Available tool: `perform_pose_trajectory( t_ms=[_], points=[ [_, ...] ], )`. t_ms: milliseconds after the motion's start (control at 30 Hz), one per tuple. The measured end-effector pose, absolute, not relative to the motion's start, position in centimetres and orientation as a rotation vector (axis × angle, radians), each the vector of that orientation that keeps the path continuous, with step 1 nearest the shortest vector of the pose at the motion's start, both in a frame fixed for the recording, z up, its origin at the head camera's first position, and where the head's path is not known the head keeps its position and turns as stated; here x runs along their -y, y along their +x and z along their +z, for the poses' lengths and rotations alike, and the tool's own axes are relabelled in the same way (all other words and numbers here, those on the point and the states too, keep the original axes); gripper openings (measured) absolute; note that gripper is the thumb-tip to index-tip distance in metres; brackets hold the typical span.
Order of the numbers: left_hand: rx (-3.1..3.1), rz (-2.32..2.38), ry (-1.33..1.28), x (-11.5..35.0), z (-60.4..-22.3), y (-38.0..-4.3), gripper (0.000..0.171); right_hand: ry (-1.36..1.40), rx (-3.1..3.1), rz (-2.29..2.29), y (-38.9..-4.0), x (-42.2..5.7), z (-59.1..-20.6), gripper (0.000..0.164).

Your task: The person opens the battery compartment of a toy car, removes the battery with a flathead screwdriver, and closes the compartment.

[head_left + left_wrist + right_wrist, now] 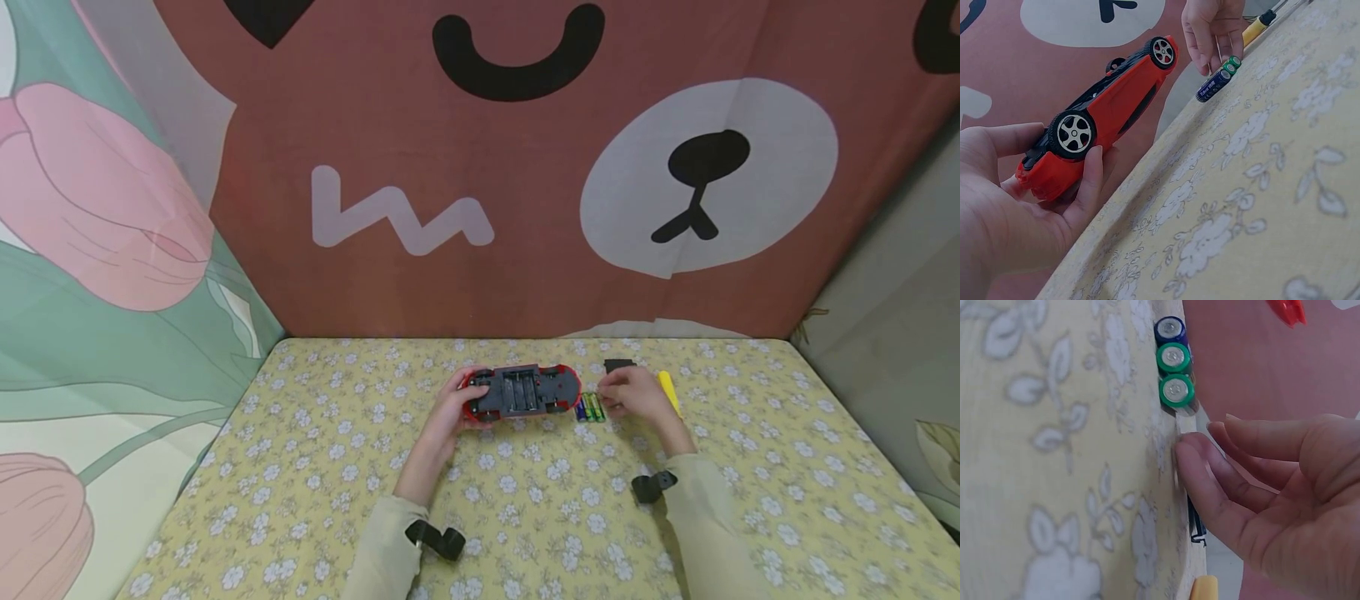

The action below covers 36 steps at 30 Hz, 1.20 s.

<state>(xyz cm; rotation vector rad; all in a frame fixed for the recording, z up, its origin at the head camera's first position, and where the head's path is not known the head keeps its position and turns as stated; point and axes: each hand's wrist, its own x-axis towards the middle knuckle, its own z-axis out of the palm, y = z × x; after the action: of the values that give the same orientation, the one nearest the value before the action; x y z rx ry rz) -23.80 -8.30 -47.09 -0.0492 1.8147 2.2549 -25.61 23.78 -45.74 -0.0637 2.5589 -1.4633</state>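
My left hand (448, 408) grips a red toy car (1129, 97) by one end, thumb on its underside and fingers beneath. The car is upside down, its black underside (562, 386) facing up with an uncovered slotted battery compartment (521, 392) in the middle. Just beyond the car's far end, three batteries (590, 407) lie side by side on the cloth, one blue and two green. Beside them is my right hand (1272, 494), fingers loosely bent and fingertips low by the tabletop. Nothing shows between those fingers, and a small gap separates them from the nearest green battery (1176, 390).
Behind my right hand lies a small black plastic piece (619, 364), partly hidden. A yellow tool handle (667, 390) with a black end lies to its right. Flowered yellow cloth (525, 517) covers the table, and a printed curtain (450, 292) hangs at its back edge.
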Motion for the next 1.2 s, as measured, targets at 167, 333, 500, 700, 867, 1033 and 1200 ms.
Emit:
perform_pose_trajectory(
  t_ms=[167,333,500,700,867,1033,1200],
  points=[
    [-1.811,2.262,-0.056,8.3,-47.0,-23.8,0.046,-0.058,-2.646,-1.452,-25.4,-24.1,-45.3,0.024],
    [-1.813,2.262,-0.058,8.3,-47.0,-23.7,0.045,-0.034,-2.691,-1.472,-25.4,-24.6,-45.1,0.028],
    [-1.816,2.257,-0.057,8.3,-47.0,-23.7,0.047,0.043,-2.712,-1.511,-25.4,-25.0,-45.1,0.029],
    [-1.820,2.254,-0.057,8.4,-47.0,-23.7,0.047,0.141,-2.769,-1.533,-25.4,-25.3,-45.2,0.032],
    [-1.824,2.254,-0.043,8.3,-46.9,-23.5,0.048,0.184,-2.804,-1.546,-25.4,-25.4,-45.1,0.036],
    [-1.828,2.242,-0.031,8.3,-47.1,-23.6,0.048,0.177,-2.806,-1.485,-25.3,-25.6,-45.1,0.044],
    [-1.836,2.241,-0.028,8.3,-47.1,-23.6,0.046,0.132,-2.785,-1.408,-25.5,-25.7,-45.1,0.056]
  ],
)
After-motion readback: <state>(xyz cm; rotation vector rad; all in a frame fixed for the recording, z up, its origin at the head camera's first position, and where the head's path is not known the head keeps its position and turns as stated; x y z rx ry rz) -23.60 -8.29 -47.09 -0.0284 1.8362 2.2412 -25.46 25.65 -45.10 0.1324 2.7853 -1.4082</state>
